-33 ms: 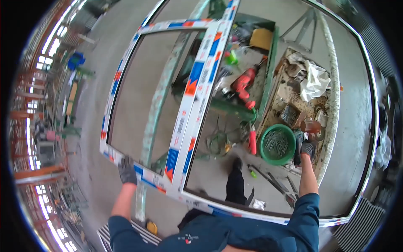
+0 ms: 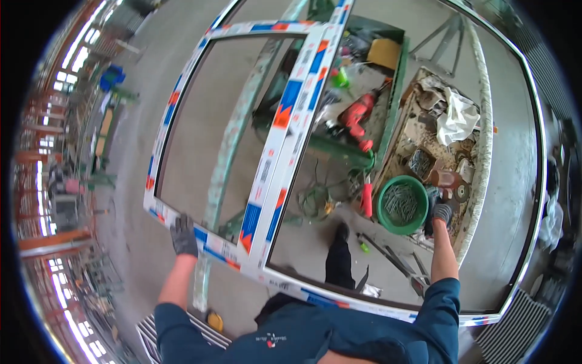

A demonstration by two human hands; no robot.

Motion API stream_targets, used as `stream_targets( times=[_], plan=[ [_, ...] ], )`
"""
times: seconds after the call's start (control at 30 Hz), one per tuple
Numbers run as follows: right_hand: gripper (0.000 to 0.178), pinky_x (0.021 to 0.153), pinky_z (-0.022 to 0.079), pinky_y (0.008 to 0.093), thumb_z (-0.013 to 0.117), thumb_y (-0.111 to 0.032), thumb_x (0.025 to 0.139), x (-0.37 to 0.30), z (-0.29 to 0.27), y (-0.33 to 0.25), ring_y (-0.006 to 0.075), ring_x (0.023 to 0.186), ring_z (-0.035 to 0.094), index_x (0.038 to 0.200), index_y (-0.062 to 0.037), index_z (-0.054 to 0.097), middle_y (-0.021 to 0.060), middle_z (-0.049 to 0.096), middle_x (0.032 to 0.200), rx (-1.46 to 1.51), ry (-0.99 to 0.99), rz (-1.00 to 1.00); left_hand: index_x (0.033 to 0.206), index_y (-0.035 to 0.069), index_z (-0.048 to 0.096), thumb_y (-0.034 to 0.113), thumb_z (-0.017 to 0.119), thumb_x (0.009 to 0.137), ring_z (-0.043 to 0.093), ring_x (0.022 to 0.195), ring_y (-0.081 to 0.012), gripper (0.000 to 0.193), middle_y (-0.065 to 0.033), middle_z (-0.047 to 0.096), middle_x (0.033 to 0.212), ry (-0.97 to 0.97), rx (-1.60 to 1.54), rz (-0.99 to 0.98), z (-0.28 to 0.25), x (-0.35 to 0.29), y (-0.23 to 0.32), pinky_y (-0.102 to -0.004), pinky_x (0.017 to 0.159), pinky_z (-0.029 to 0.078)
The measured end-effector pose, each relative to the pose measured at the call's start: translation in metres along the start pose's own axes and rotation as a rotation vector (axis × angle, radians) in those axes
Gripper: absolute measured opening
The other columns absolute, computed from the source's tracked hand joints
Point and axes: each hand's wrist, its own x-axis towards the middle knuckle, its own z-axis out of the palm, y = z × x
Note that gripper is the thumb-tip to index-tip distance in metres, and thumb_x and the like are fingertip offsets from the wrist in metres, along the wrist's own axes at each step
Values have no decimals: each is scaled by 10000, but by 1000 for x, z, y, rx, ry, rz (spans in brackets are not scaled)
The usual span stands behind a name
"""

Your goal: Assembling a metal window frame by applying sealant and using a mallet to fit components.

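My left hand, in a grey glove, lies on the near left rail of a large window frame. Its fingers stretch across the rail toward the inner edge. White, blue and orange protective film covers much of the frame. Through the wide right opening, my gloved right hand reaches down to a low tray. Its fingers are curled by a dark object, whose kind I cannot make out. Just left of that hand stands a green bowl full of long screws.
A cluttered green cart bears a red power drill. The worn tray holds a white cloth, a small box of fasteners and a brown container. Painted support bars run below the frame.
The view has shifted slightly. My right hand has turned a little by the dark object; my left hand stays on the frame.
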Motion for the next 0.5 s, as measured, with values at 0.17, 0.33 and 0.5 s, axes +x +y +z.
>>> stream_targets(
  times=[0.17, 0.33, 0.5],
  plan=[
    [433, 779, 491, 453, 698, -393, 759, -85, -44, -43, 402, 865, 640, 1037, -63, 666, 222, 677, 906, 484, 168, -407, 1508, 135, 268, 187, 393, 932, 205, 1460, -292, 592, -73, 193, 1597, 83, -46, 78, 22, 11, 5, -528, 1169, 132],
    [221, 603, 494, 339, 659, -192, 873, -267, -106, -106, 174, 645, 605, 1034, -43, 636, 42, 612, 731, 851, -223, -553, 1500, 138, 284, 221, 443, 918, 189, 1465, -303, 609, -73, 200, 1596, 219, -187, 112, 58, -3, -15, -545, 1168, 116],
    [128, 427, 406, 248, 600, -178, 909, -477, -192, -141, 94, 467, 468, 993, -85, 577, -18, 510, 642, 1010, -611, -575, 1484, 87, 295, 275, 600, 817, 199, 1465, -316, 757, -107, 241, 1580, 294, -353, 198, 58, -8, -28, -506, 1172, 146]
  ],
)
